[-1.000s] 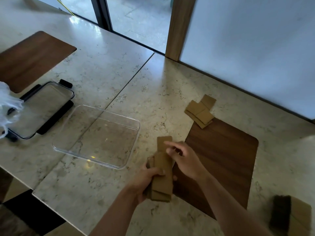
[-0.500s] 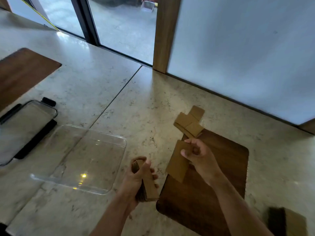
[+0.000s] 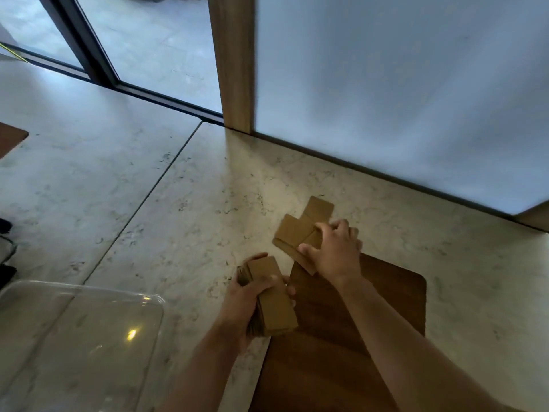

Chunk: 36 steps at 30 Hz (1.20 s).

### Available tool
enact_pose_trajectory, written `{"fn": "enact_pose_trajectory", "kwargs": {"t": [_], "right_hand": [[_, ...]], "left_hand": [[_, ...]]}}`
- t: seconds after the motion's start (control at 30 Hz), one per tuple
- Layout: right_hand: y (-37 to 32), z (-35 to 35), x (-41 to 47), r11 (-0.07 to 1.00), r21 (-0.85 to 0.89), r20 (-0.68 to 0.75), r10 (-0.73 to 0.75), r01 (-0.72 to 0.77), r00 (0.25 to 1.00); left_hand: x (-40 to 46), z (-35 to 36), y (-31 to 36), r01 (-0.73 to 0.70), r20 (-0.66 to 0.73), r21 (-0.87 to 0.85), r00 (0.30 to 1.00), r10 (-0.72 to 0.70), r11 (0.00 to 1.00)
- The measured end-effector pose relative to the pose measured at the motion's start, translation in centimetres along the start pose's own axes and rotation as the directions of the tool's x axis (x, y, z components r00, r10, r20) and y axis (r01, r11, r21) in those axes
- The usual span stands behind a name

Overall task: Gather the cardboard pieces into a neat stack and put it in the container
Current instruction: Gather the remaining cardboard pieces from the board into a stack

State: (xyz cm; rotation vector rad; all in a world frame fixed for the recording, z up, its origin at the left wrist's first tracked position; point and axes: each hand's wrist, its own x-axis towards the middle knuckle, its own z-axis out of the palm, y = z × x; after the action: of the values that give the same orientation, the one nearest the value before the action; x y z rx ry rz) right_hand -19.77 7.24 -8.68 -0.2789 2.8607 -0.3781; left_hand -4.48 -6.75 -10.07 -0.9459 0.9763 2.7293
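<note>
Right hand point(image 3: 335, 251) atop loose cardboard pieces point(image 3: 297, 233)

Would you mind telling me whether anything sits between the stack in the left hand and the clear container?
Nothing visible does: only bare marble countertop lies between the cardboard stack in the left hand and the container.

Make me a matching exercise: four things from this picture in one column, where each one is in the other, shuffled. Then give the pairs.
1. cardboard stack
2. loose cardboard pieces
3. clear container
4. wooden mat

A. empty, at lower left on the counter
B. gripped in the left hand
C. under the right hand, at the mat's far edge
D. flat on the counter, beneath the right forearm

Pairs: 1-B, 2-C, 3-A, 4-D
</note>
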Motion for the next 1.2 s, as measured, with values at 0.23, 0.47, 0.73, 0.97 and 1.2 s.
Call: {"fn": "enact_pose_trajectory", "kwargs": {"t": [0.23, 0.47, 0.73, 0.97, 1.2], "right_hand": [[4.4, -0.9, -0.4, 0.73, 0.664, -0.031, 0.241, -0.16, 0.97], [3.0, -2.4, -5.7, 0.293, 0.893, 0.263, 0.273, -0.341, 0.925], [-1.0, 1.3, -8.0, 0.764, 0.635, 0.125, 0.048, -0.117, 0.991], [1.3, 1.5, -3.5, 0.98, 0.083, -0.107, 0.189, -0.181, 0.976], [3.0, -0.3, -4.0, 0.659, 0.707, 0.22, 0.14, -0.256, 0.965]], "left_hand": [[2.2, 0.9, 1.3, -0.076, -0.033, -0.011, 0.997, 0.075, 0.997], [1.9, 1.6, 1.5, -0.047, 0.065, -0.013, 0.997, 0.048, 0.999], [1.9, 0.4, 1.0, 0.013, -0.001, 0.088, 1.0, -0.013, 0.996], [2.5, -0.9, 1.4, -0.057, -0.022, -0.008, 0.998, 0.057, 0.998], [3.6, 2.4, 1.6, -0.116, -0.045, 0.283, 0.99, 0.134, 0.952]]}}
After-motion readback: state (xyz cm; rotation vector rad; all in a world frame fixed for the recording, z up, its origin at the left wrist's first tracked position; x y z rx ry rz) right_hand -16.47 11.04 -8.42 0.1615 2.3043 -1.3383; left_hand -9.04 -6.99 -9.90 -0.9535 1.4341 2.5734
